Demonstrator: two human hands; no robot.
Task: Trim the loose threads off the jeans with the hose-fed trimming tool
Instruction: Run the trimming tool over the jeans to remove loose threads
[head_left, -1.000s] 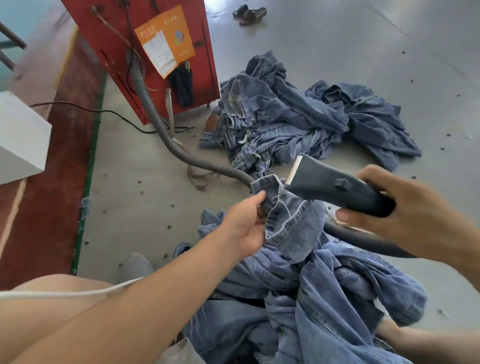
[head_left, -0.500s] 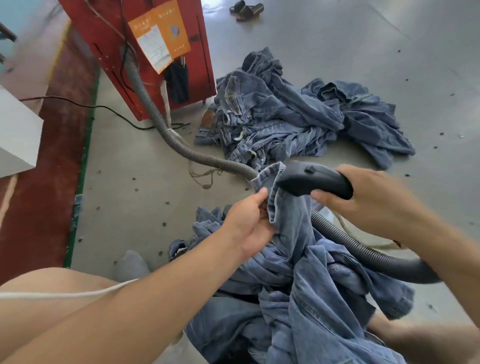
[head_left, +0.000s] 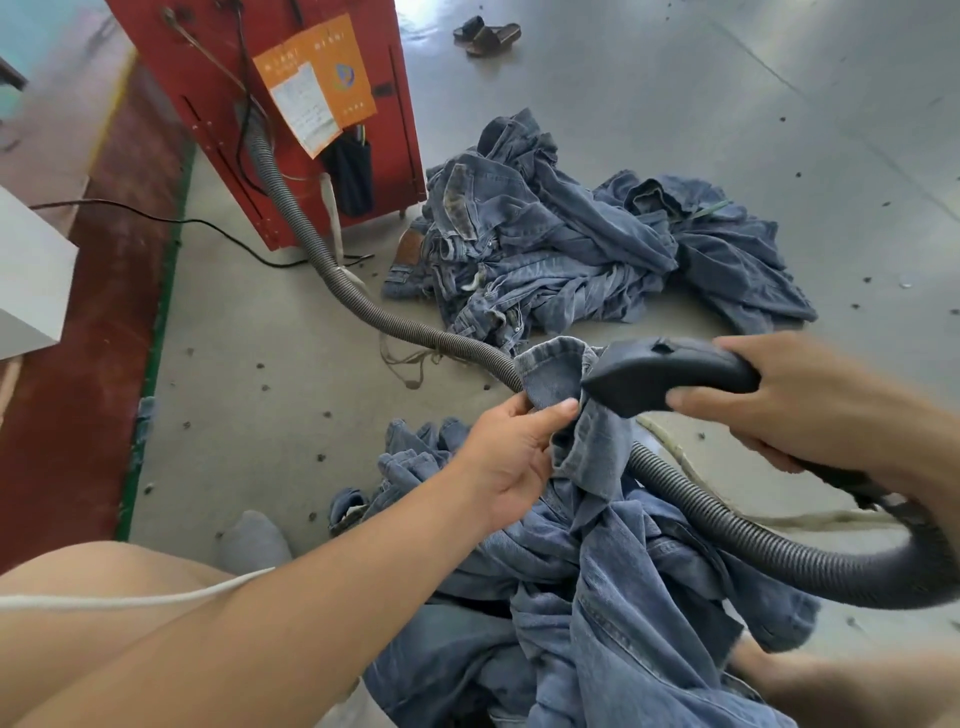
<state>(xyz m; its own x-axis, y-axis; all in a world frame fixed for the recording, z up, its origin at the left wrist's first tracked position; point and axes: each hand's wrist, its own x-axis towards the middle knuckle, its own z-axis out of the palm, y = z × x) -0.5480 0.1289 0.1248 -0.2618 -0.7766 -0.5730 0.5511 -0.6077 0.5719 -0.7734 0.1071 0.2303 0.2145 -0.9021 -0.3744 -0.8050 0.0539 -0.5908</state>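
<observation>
Blue jeans (head_left: 597, 561) lie bunched over my lap, one hem end lifted up. My left hand (head_left: 511, 457) pinches that raised hem between thumb and fingers. My right hand (head_left: 800, 400) grips the dark trimming tool (head_left: 660, 374), whose head presses against the right side of the hem. The cutting face is hidden against the denim. A ribbed grey hose (head_left: 769, 545) loops from the tool's rear under my right arm and across the floor.
A pile of blue jeans (head_left: 571, 244) lies on the grey floor ahead. The red machine cabinet (head_left: 280, 104) stands at the back left, with the hose and a black cable running to it. Sandals (head_left: 488, 35) lie far back. A white box (head_left: 31, 280) is at left.
My right hand swung the trimming tool leftward and down, from held away with its blade showing to pressed against the hem. My left hand kept pinching the hem.
</observation>
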